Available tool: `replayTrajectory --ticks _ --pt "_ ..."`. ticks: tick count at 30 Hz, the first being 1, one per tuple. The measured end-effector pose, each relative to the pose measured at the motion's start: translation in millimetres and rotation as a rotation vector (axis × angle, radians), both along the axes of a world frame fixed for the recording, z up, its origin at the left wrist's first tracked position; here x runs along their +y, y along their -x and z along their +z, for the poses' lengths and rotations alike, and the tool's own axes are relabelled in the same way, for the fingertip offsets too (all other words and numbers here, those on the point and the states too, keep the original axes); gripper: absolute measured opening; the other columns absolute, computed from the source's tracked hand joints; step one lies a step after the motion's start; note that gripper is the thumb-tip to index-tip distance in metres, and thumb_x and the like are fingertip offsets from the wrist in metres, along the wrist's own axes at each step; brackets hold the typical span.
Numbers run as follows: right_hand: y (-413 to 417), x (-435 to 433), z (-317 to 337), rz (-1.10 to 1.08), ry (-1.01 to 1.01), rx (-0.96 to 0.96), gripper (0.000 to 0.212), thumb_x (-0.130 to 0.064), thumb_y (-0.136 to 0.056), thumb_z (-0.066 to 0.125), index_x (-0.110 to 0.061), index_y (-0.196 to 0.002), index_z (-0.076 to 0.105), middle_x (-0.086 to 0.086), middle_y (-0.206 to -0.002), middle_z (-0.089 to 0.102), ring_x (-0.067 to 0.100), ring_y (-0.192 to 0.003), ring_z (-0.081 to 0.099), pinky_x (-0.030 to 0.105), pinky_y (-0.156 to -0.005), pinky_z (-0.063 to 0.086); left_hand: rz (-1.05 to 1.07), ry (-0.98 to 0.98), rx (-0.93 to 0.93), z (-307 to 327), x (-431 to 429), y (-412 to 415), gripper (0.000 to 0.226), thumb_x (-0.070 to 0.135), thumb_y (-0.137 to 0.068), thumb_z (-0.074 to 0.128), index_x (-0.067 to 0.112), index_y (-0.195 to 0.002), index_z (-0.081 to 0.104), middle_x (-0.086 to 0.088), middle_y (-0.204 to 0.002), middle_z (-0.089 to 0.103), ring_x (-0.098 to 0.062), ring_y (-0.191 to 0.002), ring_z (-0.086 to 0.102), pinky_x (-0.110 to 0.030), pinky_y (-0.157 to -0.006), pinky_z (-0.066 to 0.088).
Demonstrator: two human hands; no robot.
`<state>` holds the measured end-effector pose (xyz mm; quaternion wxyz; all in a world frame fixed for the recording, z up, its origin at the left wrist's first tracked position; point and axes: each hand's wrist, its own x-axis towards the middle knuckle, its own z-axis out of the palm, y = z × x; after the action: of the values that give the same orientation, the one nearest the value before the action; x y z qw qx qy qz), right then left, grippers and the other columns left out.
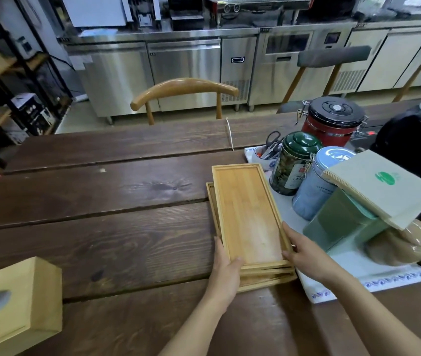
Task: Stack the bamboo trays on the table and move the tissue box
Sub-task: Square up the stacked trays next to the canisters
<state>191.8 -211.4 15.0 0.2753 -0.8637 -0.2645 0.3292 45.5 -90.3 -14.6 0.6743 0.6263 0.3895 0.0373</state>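
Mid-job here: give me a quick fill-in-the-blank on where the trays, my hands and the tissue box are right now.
1. Both hands hold the near end of the top bamboo tray, which lies on ____ of the other trays.
2. The left hand and the right hand grip the tray from ____ sides.
3. The wooden tissue box sits at the table's near-____ corner, untouched.

Missing words: top; opposite; left

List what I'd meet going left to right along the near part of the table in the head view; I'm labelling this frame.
Tissue box → left hand → bamboo trays → right hand → green box.
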Motion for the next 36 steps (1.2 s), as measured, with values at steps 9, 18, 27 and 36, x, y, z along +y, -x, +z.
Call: replayTrajectory --ticks 9,18,27,36 --pt "-12 8 5 -0.004 0.001 -0.046 0.069 -0.001 -0.085 0.052 -0.023 -0.144 0.023 0.008 -0.147 0.037 0.027 -0.127 0.042 0.038 -0.105 0.038 0.032 0.096 -0.021 6 -5 -7 0.073 0.016 -0.097 0.042 0.038 -0.148 -0.004 0.004 -0.156 0.023 -0.018 -0.138 0.030 -0.040 -0.118 0.021" --pt "-9 -3 1 -0.014 -0.054 0.005 0.067 0.002 -0.086 0.051 -0.024 -0.142 0.027 0.003 -0.145 0.041 0.021 -0.128 0.042 0.035 -0.106 0.036 0.016 0.110 -0.053 3 -13 3 0.073 0.016 -0.097 0.041 0.036 -0.149 -0.006 0.007 -0.158 0.017 -0.015 -0.141 0.023 -0.038 -0.119 0.017" --pt "9 -22 6 0.055 -0.243 -0.014 0.041 -0.022 -0.077 0.071 -0.045 -0.106 0.052 -0.003 -0.118 0.053 0.015 -0.107 0.052 0.037 -0.097 0.043 -0.290 -0.285 -0.040 -3 -6 38 0.097 0.021 -0.079 0.073 0.039 -0.146 0.004 0.018 -0.153 0.003 -0.001 -0.140 0.009 -0.029 -0.116 0.013" --pt "16 -41 -14 0.166 -0.204 -0.309 0.030 -0.004 -0.073 0.073 -0.025 -0.080 0.052 -0.017 -0.088 0.052 0.019 -0.083 0.055 0.020 -0.075 0.043 -0.159 -0.550 0.042 -13 -18 40 0.032 0.015 -0.086 0.066 0.020 -0.112 0.049 -0.012 -0.147 0.043 -0.025 -0.133 0.043 -0.033 -0.107 0.038"
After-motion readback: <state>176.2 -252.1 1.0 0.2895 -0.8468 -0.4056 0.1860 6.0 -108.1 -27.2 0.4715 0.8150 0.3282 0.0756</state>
